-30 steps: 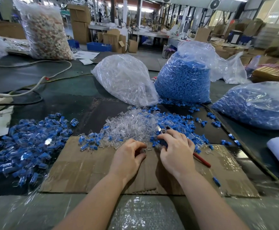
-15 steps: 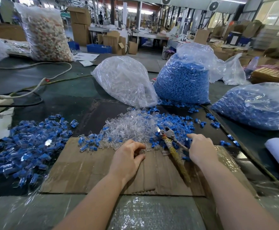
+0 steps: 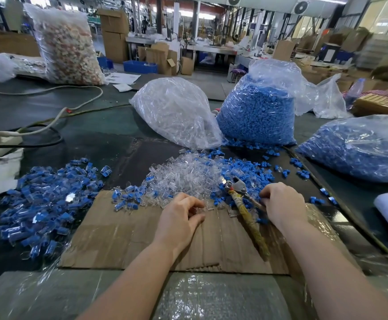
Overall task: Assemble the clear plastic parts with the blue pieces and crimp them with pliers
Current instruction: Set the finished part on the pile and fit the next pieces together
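2 hands work over the cardboard (image 3: 123,245): left hand (image 3: 179,218) pinches what looks like a clear plastic part (image 3: 200,210), right hand (image 3: 281,204) curls into the blue pieces (image 3: 261,179) beside the lying pliers (image 3: 244,204). Light, stiff, slippery bits; pinch their flat sides.

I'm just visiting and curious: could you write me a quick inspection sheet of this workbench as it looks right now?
Surface: dark table with a taped cardboard sheet as work pad.
Job's things: loose clear parts mixed with blue pieces; pliers lying on the cardboard; assembled pile at left.
Clutter: bag of clear parts, two bags of blue pieces, a bag of mixed pale and reddish bits.
Hands: left hand pinches a clear part; right hand reaches into the blue pieces, fingers curled, its hold hidden.
Cables: white cord and black cable at left.
Surroundings: factory hall with cardboard boxes.
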Tool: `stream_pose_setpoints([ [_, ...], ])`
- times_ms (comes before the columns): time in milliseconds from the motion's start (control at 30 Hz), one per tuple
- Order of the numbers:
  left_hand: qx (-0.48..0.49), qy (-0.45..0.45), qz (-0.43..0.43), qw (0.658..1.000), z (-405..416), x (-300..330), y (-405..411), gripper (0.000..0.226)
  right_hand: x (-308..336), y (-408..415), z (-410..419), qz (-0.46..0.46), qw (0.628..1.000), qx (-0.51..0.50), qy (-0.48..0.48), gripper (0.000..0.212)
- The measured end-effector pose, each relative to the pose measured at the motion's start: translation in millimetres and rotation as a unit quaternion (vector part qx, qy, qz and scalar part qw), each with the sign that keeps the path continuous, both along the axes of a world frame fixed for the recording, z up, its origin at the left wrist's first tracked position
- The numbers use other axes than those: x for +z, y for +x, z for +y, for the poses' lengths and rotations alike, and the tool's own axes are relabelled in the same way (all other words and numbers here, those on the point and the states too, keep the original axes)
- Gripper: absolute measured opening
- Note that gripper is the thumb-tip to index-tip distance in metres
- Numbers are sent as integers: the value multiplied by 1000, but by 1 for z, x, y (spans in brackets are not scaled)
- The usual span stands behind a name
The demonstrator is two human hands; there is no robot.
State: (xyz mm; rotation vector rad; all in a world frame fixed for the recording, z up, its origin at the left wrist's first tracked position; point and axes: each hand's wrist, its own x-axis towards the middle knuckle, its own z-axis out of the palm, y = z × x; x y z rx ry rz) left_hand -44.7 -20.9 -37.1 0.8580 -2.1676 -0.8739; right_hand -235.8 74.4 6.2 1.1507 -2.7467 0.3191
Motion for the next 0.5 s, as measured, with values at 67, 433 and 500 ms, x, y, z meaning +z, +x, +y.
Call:
stream_pose_setpoints([
  [67,-1,2,-1,1000,0,0,0,18,-3,0,0,7,999,3,-33,16],
  [433,-8,-21,-17,1000,0,0,1,26,7,17,-7,13,990,68,-124,21],
  [500,-2,-21,-14,1000,0,-1,2,25,10,36,-11,-8,979,111,-170,19],
])
